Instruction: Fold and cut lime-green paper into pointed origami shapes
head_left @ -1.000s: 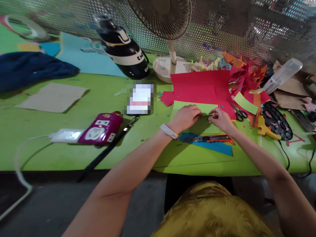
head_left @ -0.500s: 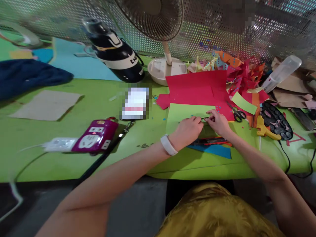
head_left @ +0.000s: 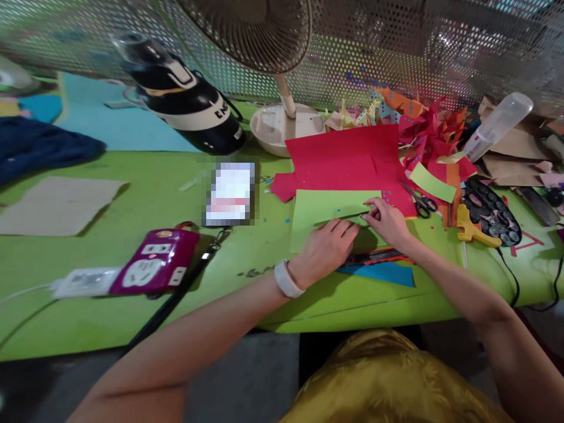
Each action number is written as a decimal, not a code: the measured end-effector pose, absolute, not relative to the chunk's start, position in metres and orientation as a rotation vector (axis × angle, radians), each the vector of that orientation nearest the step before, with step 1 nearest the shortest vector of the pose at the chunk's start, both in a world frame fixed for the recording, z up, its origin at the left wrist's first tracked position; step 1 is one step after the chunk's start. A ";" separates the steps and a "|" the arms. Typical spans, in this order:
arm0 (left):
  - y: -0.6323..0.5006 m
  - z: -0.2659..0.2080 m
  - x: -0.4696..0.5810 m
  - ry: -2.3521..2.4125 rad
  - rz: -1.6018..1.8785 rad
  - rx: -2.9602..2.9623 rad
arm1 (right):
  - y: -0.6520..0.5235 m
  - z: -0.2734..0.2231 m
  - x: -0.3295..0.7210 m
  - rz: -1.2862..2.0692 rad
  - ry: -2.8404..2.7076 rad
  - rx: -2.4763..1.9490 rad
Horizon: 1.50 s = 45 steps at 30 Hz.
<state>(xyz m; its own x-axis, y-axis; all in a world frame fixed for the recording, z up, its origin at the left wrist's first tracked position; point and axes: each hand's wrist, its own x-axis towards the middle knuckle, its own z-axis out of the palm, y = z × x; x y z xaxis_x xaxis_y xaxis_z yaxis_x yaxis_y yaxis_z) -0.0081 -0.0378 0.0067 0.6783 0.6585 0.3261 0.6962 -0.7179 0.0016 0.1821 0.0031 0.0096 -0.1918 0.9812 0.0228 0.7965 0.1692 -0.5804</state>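
Along my near edge of the desk [head_left: 374, 316] lies a piece of blue paper [head_left: 383, 273], with a cutter [head_left: 379, 256] resting on it. Just beyond, my left hand [head_left: 326, 244] lies palm down over the light green sheet [head_left: 335, 202], fingers together; from here I cannot tell whether its grip holds anything. My right hand [head_left: 388, 222], at the sheet's right side, has its grip pinching the right end of a thin strip [head_left: 341, 218], seen nearly edge-on above the sheet. Farther right I have the yellow glue gun [head_left: 478, 229] and, beyond it, scissors [head_left: 425, 205]. A red sheet [head_left: 343, 158] spreads behind the green one. Far left of that stand a dark flask [head_left: 194, 114] and a fan [head_left: 286, 126].
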 end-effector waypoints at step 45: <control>-0.040 0.005 -0.008 -1.154 -0.378 -2.793 | -0.027 0.026 0.229 0.070 -2.867 -1.196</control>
